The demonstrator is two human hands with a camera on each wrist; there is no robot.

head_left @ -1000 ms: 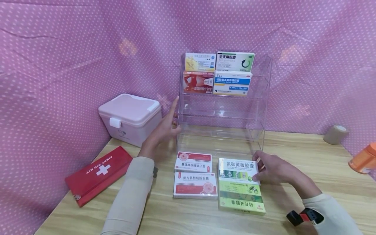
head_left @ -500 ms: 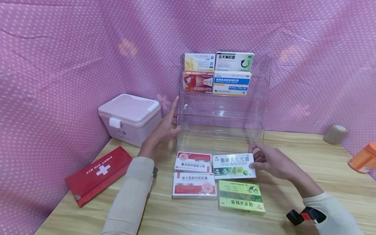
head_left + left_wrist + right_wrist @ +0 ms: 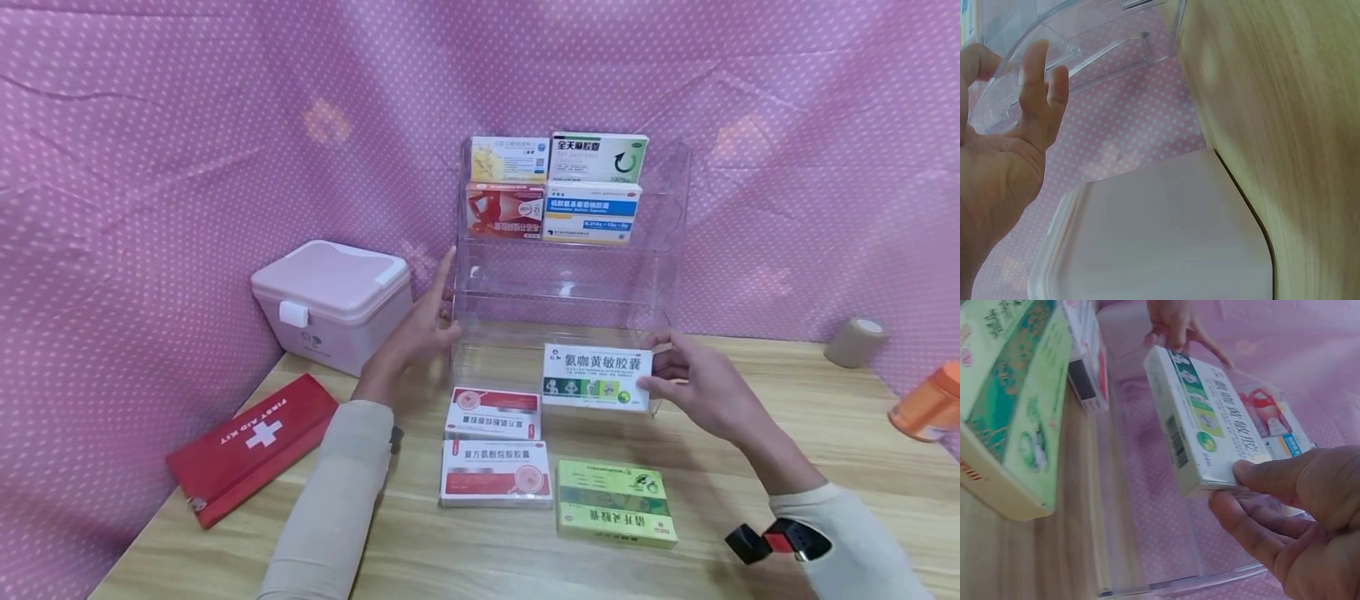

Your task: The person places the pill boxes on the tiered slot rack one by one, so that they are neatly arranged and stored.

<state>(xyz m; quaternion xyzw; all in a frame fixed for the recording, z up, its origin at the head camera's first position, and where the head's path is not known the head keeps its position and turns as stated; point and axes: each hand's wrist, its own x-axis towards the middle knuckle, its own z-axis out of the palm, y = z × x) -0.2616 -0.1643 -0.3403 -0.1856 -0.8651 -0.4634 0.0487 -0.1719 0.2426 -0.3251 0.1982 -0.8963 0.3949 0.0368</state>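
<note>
My right hand (image 3: 701,387) pinches one end of a white medicine box (image 3: 596,377) with a green picture strip. The box is raised off the table, tilted upright before the lowest tier of a clear stepped display rack (image 3: 555,297). In the right wrist view the thumb lies on the box's printed face (image 3: 1210,419), with fingers beneath. My left hand (image 3: 420,333) touches the rack's left side, its index finger straight. The rack's upper two tiers bear a yellow-white box (image 3: 510,160), a green-white box (image 3: 598,157), a red box (image 3: 506,212) and a blue-white box (image 3: 592,213).
On the table before the rack lie two red-white medicine boxes (image 3: 495,473) and a green one (image 3: 617,503). Left stand a pale pink lidded case (image 3: 330,300) and a red first aid pouch (image 3: 251,446). A tan roll (image 3: 855,342) and an orange bottle (image 3: 930,404) are at right.
My right hand has lifted the white medicine box off the table, away from the green one, moving it left and up toward the rack. The left hand has stayed at the rack's side.
</note>
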